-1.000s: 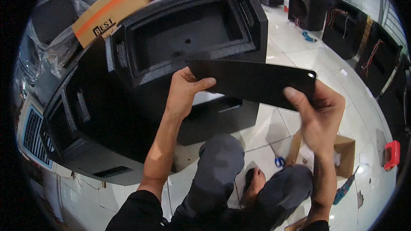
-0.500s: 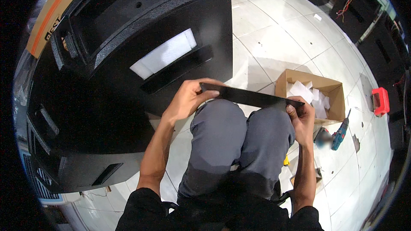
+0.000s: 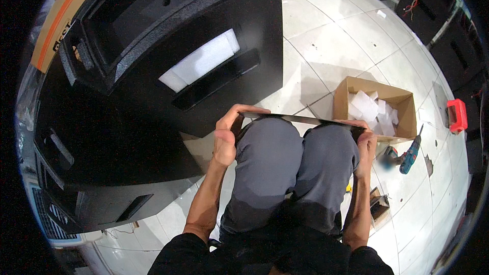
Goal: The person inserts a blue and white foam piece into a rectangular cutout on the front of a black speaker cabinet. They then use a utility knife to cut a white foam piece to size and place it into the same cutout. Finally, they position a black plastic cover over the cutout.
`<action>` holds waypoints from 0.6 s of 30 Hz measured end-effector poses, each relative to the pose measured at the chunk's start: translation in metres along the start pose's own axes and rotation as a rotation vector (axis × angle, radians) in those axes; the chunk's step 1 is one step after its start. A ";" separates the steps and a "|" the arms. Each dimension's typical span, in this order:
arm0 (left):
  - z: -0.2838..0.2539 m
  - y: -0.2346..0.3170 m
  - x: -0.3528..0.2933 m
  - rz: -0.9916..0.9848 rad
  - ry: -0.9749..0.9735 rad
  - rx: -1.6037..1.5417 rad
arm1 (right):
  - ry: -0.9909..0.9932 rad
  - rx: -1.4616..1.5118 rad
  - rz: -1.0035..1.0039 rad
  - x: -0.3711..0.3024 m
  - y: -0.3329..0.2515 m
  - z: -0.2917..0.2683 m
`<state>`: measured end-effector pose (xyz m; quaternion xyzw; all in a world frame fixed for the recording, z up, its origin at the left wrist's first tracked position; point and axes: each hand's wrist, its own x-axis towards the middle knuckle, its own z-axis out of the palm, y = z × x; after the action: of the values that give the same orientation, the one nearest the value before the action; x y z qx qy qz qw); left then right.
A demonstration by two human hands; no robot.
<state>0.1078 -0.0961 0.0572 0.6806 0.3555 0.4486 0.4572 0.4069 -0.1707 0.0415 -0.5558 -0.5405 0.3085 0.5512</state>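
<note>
A long flat black strip (image 3: 300, 119) spans across my knees, turned so that little more than its edge shows. My left hand (image 3: 226, 135) is closed on its left end, fingers reaching along the far side. At the other end my right hand (image 3: 365, 140) grips it, thumb on the near side. To the left stands a large black cabinet (image 3: 117, 132). On its face lies a white foam piece (image 3: 201, 62), just above a dark oblong slot (image 3: 218, 82). The parts of the strip behind my hands are hidden.
An open cardboard box (image 3: 340, 103) of white foam pieces sits on the tiled floor, right of my knees. Beside it lie a blue-and-black cordless drill (image 3: 410, 156) and, farther right, a red case (image 3: 457, 115). A small open box (image 3: 380, 213) rests by my right forearm. Black cabinets line the right.
The strip has tilted from showing its broad face to nearly edge-on. My left hand has rolled with it, its fingers now stretched over the far side. The view has shifted slightly.
</note>
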 end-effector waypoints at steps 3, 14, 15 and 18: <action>0.005 -0.001 -0.003 0.007 0.046 -0.052 | 0.055 -0.013 0.017 -0.003 -0.003 0.004; 0.012 0.005 -0.010 -0.010 0.133 -0.002 | 0.102 -0.127 0.115 -0.018 -0.006 0.003; 0.012 0.004 -0.012 -0.008 0.146 -0.010 | 0.106 -0.086 0.077 -0.016 -0.009 0.007; 0.013 0.000 -0.014 -0.001 0.166 -0.029 | 0.113 -0.073 0.088 -0.015 -0.011 0.008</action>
<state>0.1151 -0.1128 0.0510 0.6342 0.3860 0.5086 0.4360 0.3929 -0.1841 0.0462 -0.6154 -0.4943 0.2807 0.5460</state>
